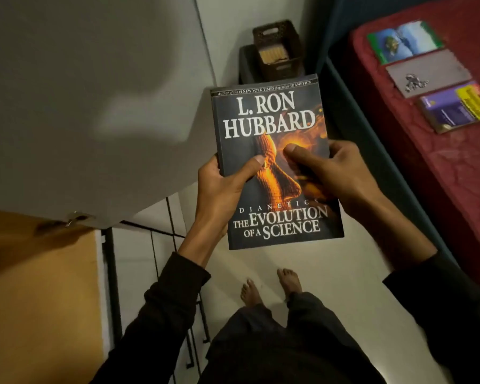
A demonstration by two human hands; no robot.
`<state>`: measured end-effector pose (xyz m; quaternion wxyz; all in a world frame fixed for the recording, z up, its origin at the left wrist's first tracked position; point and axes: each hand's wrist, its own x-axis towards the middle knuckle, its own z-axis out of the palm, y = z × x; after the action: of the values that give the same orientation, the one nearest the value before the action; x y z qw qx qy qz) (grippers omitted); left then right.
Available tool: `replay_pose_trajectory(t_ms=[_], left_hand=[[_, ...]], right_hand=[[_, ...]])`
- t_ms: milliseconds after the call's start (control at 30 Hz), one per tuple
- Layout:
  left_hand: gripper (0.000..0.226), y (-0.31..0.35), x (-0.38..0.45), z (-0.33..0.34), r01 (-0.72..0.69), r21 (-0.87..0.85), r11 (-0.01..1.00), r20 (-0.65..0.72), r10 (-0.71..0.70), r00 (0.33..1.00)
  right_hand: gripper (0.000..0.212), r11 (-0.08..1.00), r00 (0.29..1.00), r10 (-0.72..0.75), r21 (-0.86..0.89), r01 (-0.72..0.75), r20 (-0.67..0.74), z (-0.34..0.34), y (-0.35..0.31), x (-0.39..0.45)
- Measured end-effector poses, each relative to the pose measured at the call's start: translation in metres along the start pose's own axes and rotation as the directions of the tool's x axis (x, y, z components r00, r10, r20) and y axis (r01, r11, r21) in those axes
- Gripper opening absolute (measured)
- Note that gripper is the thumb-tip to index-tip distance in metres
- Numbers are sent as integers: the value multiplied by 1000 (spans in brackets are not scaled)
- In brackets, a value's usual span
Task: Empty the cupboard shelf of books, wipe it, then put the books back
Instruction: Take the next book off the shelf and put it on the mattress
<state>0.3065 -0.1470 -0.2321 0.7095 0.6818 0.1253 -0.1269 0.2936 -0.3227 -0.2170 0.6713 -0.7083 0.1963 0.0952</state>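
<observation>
The book (275, 151) my hands hold is a paperback with a smooth, faintly glossy cover; my sleeves (175, 300) are dark matt cloth; the far crate (277, 51) is woven-look plastic; the bed (438, 173) on the right has quilted red fabric; the floor (330, 273) is smooth pale tile.
</observation>
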Motion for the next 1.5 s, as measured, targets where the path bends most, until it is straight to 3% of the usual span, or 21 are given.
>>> replay_pose_trajectory(t_ms=[333, 633, 833, 1000, 1267, 1500], left_hand=[[41, -35, 35, 69, 37, 58, 998, 278, -52, 959], [22, -62, 50, 175, 1, 203, 979, 498, -104, 861], [24, -79, 58, 243, -11, 277, 961, 545, -148, 825], [20, -95, 67, 289, -1, 331, 944, 579, -203, 790], [34, -128, 115, 365, -4, 397, 918, 625, -267, 734], [17, -167, 182, 445, -12, 452, 892, 688, -340, 641]], right_hand=[[19, 987, 966, 81, 156, -43, -246, -61, 42, -4], [13, 972, 902, 149, 226, -59, -404, -150, 78, -12], [13, 968, 860, 161, 246, -42, -485, -206, 104, -7], [27, 960, 840, 198, 272, -63, -504, -247, 125, 3], [31, 946, 764, 251, 319, -63, -594, -304, 154, 51], [20, 921, 681, 341, 375, -105, -648, -355, 186, 112]])
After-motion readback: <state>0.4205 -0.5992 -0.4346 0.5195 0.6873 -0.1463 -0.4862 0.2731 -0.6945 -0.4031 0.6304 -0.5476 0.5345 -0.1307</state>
